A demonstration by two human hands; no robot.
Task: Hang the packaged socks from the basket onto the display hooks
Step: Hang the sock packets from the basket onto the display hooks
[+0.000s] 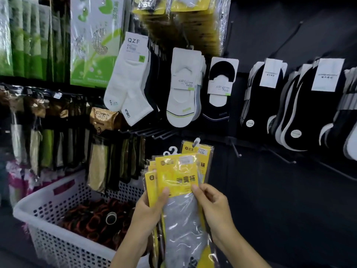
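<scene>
A stack of yellow-headed sock packages (pixel 178 171) in clear plastic, each with a white hanger hook on top, stands upright in front of me. My left hand (pixel 148 211) grips the stack from the left, thumb on the front package. My right hand (pixel 212 204) pinches the right edge of the front package, which shows grey socks. The white perforated basket (pixel 48 225) sits at lower left with dark rolled items inside. Bare black display hooks (pixel 154 132) jut from the wall just above the stack, and more bare hooks (pixel 236 149) stick out to the right.
White socks (pixel 127 82), white low socks (pixel 182 88) and black socks (pixel 220 89) hang above. Black socks (pixel 301 105) fill hooks at right. Green boxes (pixel 94 39) and bagged goods (pixel 58 132) hang at left. A dark panel lies below right.
</scene>
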